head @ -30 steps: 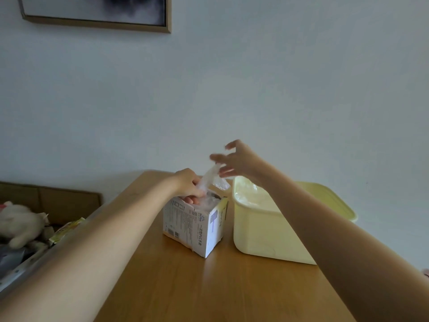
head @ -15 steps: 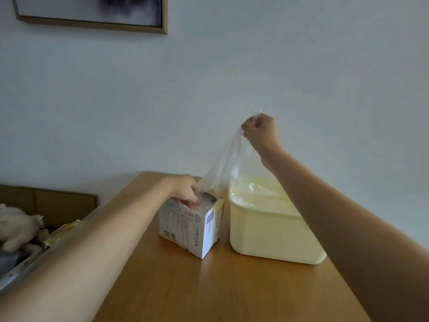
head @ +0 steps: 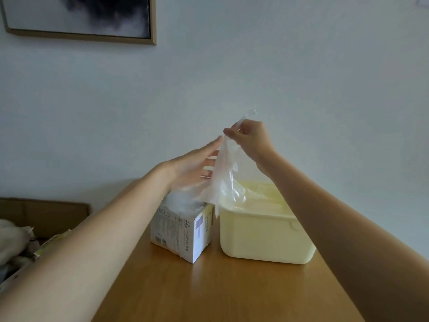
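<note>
A clear thin plastic glove [head: 224,173] hangs in the air above the table, pinched at its top edge by my right hand [head: 249,138]. My left hand [head: 193,167] is raised beside it with straight fingers that reach toward the hanging plastic. Below stands a small white printed box [head: 183,233], open at the top, with more clear plastic bunched in its opening. A pale yellow plastic tub [head: 264,240] sits right of the box, and the glove's lower end hangs over its near left corner.
The box and tub stand on a wooden table [head: 209,291] against a white wall. A framed picture [head: 79,19] hangs at the upper left. Left of the table, lower down, lie a cardboard box [head: 44,214] and a heap of soft things [head: 16,242].
My left hand has lifted off the box top and risen toward the glove with fingers spread. The right hand has pulled the glove free of the box and holds it a little lower.
</note>
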The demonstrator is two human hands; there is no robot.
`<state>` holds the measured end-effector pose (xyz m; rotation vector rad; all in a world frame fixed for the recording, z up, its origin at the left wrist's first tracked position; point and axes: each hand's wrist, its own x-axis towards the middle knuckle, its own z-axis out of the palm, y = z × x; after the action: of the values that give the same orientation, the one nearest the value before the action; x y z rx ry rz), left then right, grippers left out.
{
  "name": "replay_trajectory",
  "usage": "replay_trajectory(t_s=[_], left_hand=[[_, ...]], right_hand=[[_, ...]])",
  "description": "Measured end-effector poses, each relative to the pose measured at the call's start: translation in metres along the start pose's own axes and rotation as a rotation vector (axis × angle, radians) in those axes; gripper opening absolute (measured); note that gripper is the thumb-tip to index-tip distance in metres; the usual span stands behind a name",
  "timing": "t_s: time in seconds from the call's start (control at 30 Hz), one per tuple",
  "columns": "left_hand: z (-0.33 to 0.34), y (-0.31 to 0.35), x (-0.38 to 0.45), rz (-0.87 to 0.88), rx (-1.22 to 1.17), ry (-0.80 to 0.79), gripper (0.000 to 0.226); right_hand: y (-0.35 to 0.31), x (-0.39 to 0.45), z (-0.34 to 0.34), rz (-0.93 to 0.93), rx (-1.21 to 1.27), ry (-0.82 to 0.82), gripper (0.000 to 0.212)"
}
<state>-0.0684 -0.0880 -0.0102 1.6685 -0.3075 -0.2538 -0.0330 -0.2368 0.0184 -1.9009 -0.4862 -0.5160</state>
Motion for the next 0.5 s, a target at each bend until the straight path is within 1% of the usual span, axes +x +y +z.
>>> replay_trajectory(t_s=[0.03,0.07,0.13,0.17,0.2,0.27,0.3,0.33,0.37,0.43,0.47,0.5], left_hand=[[0.005,0.000,0.001,0.013,0.033,-0.016,0.052],[0.009,0.000,0.001,0.033,0.059,-0.010,0.040],[0.017,0.001,0.005,0.077,0.096,0.086,0.014],[0.017,-0.001,0.009,0.100,0.095,0.149,0.007],[0.016,-0.002,0.012,0.115,0.067,0.220,0.004],[0.014,-0.005,0.019,0.134,-0.027,0.389,0.004],[0.013,-0.007,0.022,0.138,-0.077,0.463,0.005],[0.013,-0.008,0.024,0.143,-0.118,0.517,0.005],[0.015,-0.009,0.027,0.148,-0.139,0.558,0.006],[0.018,-0.011,0.031,0.156,-0.125,0.629,0.018],[0.019,-0.012,0.032,0.157,-0.101,0.657,0.023],[0.021,-0.013,0.033,0.160,-0.069,0.674,0.023]], right_hand=[[0.000,-0.002,-0.003,-0.003,0.009,-0.041,0.023],[0.002,-0.003,-0.006,-0.005,0.019,-0.077,0.022],[0.007,-0.006,-0.010,-0.001,0.051,-0.092,0.011],[0.010,-0.007,-0.012,0.014,0.058,-0.070,0.011],[0.016,-0.008,-0.015,0.045,0.066,-0.035,0.024],[0.025,-0.011,-0.022,0.131,0.112,0.000,0.050],[0.029,-0.015,-0.024,0.165,0.121,-0.027,0.057],[0.032,-0.019,-0.026,0.182,0.114,-0.082,0.059],[0.036,-0.024,-0.027,0.195,0.108,-0.151,0.056],[0.038,-0.032,-0.025,0.202,0.125,-0.280,0.043],[0.038,-0.035,-0.023,0.208,0.137,-0.323,0.037],[0.038,-0.037,-0.022,0.214,0.149,-0.352,0.031]])
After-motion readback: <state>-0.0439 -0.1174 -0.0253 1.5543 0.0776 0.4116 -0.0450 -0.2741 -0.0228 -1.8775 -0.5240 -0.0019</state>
